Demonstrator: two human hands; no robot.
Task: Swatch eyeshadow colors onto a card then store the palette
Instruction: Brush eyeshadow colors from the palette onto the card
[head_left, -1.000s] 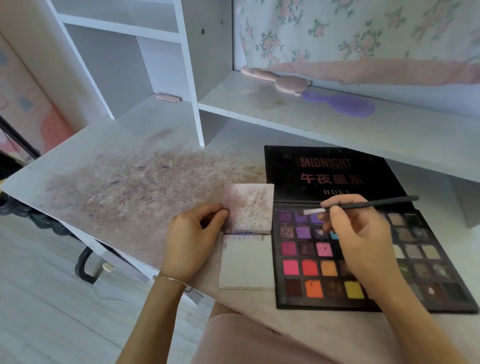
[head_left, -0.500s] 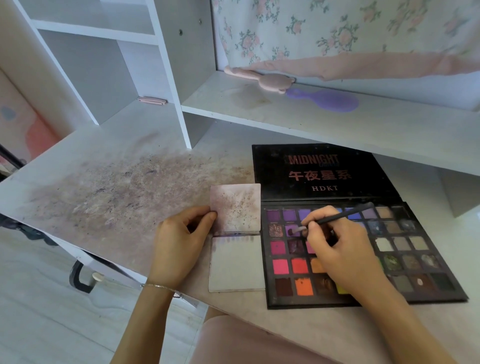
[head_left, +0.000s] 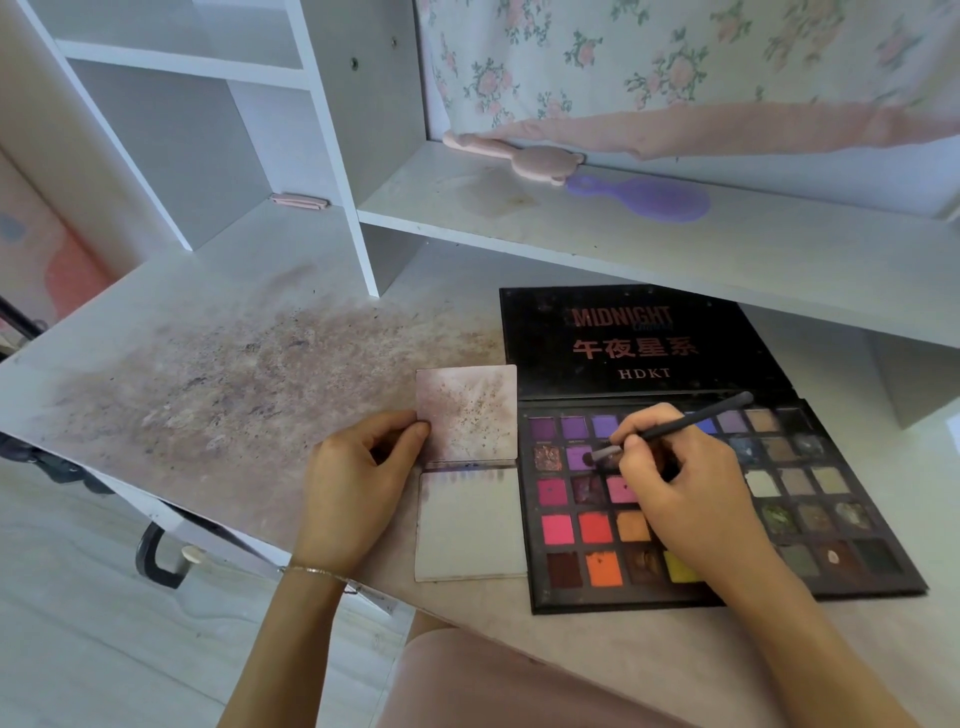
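Note:
An open black eyeshadow palette (head_left: 810, 566) lies flat on the desk, its lid (head_left: 639, 343) folded back with red lettering. My right hand (head_left: 680, 488) grips a thin dark brush (head_left: 680, 423); the brush tip touches a purple pan (head_left: 581, 457) in the second row. Left of the palette lies a folded swatch card (head_left: 470, 525): the lower half is pale with faint purple marks along its top edge, the upper half (head_left: 467, 410) is speckled brown. My left hand (head_left: 358, 483) pinches the upper half's left edge.
The white desk (head_left: 197, 374) is smudged with brown and purple powder on its left part. A shelf (head_left: 623, 234) above the palette carries a pink hairbrush (head_left: 519, 156) and a purple one (head_left: 644, 197). The desk's front edge runs close under my left wrist.
The brush came down from above the top row of pans to the purple pan in the second row. My left hand kept its hold on the card.

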